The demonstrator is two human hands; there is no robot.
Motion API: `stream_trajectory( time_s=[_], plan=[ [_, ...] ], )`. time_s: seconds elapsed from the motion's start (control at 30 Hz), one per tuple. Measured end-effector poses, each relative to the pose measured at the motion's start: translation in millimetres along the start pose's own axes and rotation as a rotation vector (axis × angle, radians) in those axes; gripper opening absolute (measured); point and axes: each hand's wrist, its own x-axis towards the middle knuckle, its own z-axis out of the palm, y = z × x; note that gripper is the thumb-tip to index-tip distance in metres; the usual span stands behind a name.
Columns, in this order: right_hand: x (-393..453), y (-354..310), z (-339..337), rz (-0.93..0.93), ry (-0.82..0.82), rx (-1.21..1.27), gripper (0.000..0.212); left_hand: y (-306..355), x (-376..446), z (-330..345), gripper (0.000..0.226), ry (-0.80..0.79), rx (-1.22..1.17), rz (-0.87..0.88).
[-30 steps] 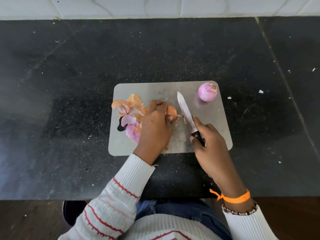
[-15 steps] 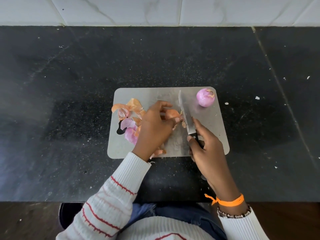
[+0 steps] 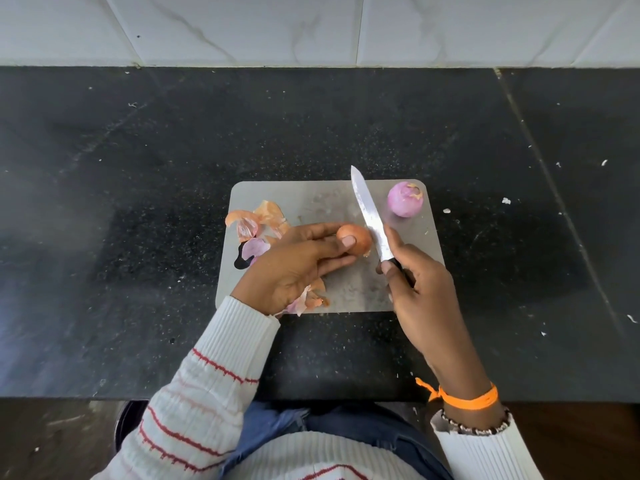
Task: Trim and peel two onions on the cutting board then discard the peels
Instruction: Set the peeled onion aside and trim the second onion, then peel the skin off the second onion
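Two onions are sitting on the cutting board (image 3: 311, 199), one at each stage of the work. On the middle of the board, the unpeeled onion (image 3: 356, 239), still in its orange-brown skin, is being held by the left hand (image 3: 294, 265), whose thumb and fingers are curling round it from the left. Just right of that onion, the knife (image 3: 370, 216) is lying with its blade touching or nearly touching the skin, its tip pointing toward the far edge of the board; which of the two I cannot tell. Its black handle is being gripped by the right hand (image 3: 419, 282), closed round it at the near right part of the board. At the board's far right corner, well apart from both hands, the peeled onion (image 3: 405, 199) is resting, pale purple with a bit of brown at its top. Loose peels (image 3: 256, 223), orange and purple, are lying along the board's left edge, behind the left hand, and more are showing under its wrist at the near edge. Beneath the board, the black speckled surface (image 3: 138, 202) is carrying small white scraps to the right.
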Motion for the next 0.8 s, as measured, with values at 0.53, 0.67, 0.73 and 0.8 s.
stream_trajectory(
  time_s=[0.53, 0.67, 0.73, 0.8],
  plan=[
    [-17.6, -23.3, 18.3, -0.134, 0.166, -0.171, 0.04, -3.1, -2.9, 20.1, 0.023, 0.111, -0.7, -0.075],
    [-28.3, -25.7, 26.7, -0.129, 0.188, -0.148, 0.048, -5.4, -2.3, 22.5, 0.031, 0.086, -0.817, -0.055],
    [-31.0, -28.6, 21.1, -0.117, 0.158, -0.151, 0.045, -4.9, -2.5, 18.8, 0.029, 0.048, -0.773, -0.043],
    [-29.4, -32.2, 7.0, -0.101, 0.095, -0.169, 0.037, -1.4, -3.2, 11.0, 0.021, 0.026, -0.604, 0.0]
  ],
)
